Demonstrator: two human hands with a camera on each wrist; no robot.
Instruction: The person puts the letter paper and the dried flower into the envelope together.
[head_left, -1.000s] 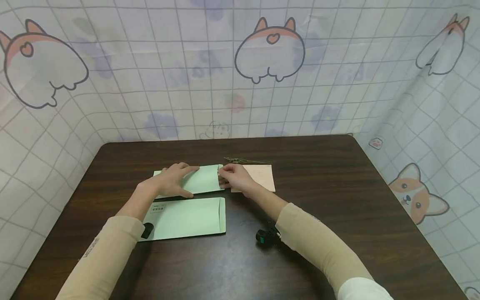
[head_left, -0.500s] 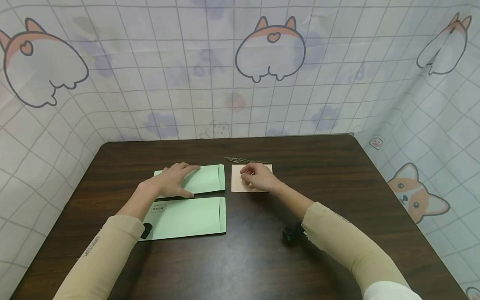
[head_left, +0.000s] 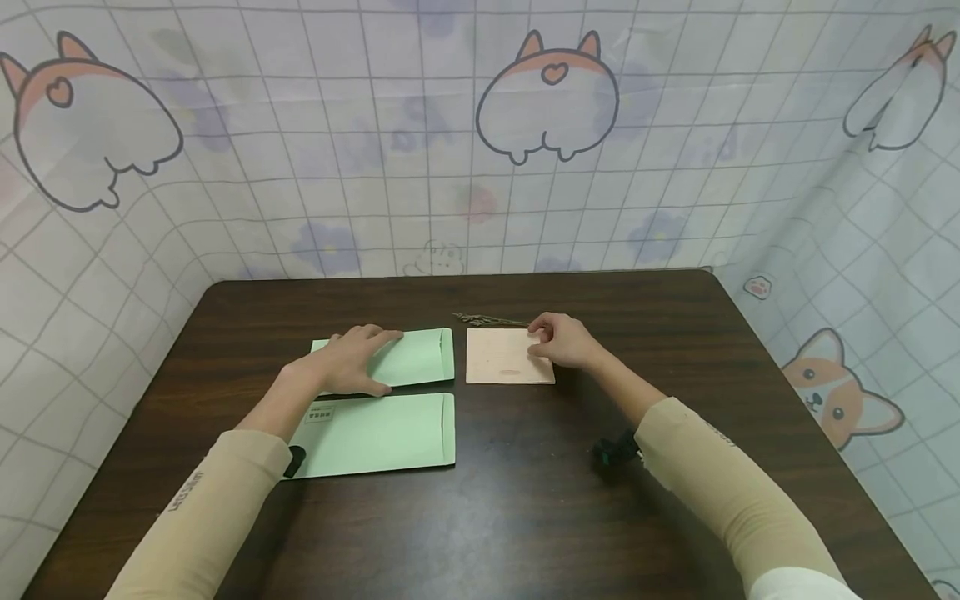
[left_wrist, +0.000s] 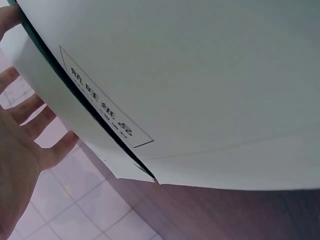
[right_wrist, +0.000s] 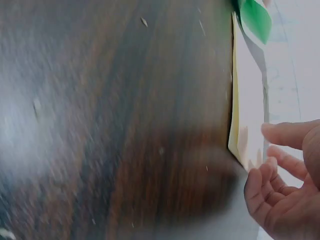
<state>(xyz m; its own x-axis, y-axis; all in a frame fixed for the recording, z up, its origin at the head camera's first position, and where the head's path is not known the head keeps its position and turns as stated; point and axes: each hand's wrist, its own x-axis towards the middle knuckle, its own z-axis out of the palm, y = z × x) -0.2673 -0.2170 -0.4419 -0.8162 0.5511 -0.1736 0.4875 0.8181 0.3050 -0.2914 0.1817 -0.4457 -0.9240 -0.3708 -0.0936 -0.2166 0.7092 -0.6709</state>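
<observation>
My left hand [head_left: 348,362] rests with spread fingers on the upper green envelope [head_left: 420,358], covering its left part. Nearer to me lies a second green envelope [head_left: 375,437], with a small printed box at its upper left. To the right of the upper envelope is a pale pink square card or sheet [head_left: 502,354], flat on the table. At that card's right edge is my right hand [head_left: 566,342]. The right wrist view shows its thumb and bent fingers [right_wrist: 254,187] apart, close to the card's corner; contact is unclear.
A dried plant sprig [head_left: 480,319] lies just behind the card, its stem end near my right hand. Everything sits on a dark wooden table [head_left: 510,517]. A patterned curtain [head_left: 420,167] rises along the back and sides.
My right hand has moved right, from the flap end of the upper envelope across the pink card to its right edge. My left hand has stayed on the upper envelope.
</observation>
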